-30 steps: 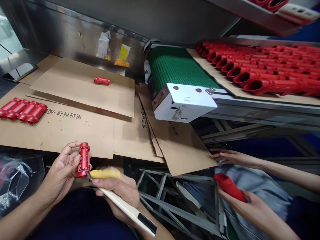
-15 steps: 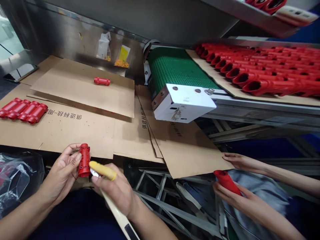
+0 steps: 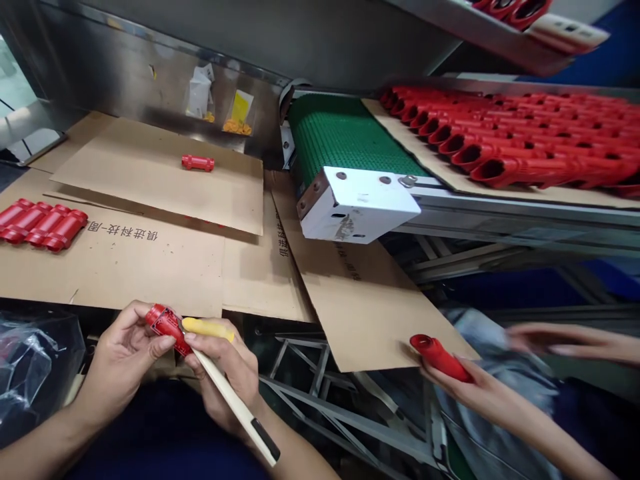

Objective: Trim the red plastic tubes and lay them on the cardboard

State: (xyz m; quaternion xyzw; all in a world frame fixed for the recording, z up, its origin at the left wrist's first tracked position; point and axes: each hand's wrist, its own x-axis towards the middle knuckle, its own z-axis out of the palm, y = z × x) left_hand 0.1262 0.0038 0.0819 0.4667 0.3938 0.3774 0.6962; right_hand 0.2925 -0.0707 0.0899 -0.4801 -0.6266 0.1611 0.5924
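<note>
My left hand [image 3: 131, 352] is closed around a red plastic tube [image 3: 165, 323], tilted so that its upper end leans left. Ridged detail shows on its face. In my right hand [image 3: 227, 363] is a slim cream-handled tool [image 3: 235, 407] with a black end; its metal tip is mostly hidden against the tube. A yellow finger cot [image 3: 207, 328] covers my right index finger, which lies beside the tube. The fingers of my right hand also touch the tube's lower end.
Several red tubes [image 3: 43, 225] lie on cardboard [image 3: 125, 267] at left; one red tube [image 3: 198, 163] lies on a raised sheet. A green conveyor [image 3: 345, 137] carries many red parts. At right, a co-worker's hand [image 3: 465, 380] holds a red tube [image 3: 440, 358].
The tube in my left hand has tipped from upright to slanted, and my right hand has moved in against it. The co-worker's other hand has let go of the cardboard and moved right.
</note>
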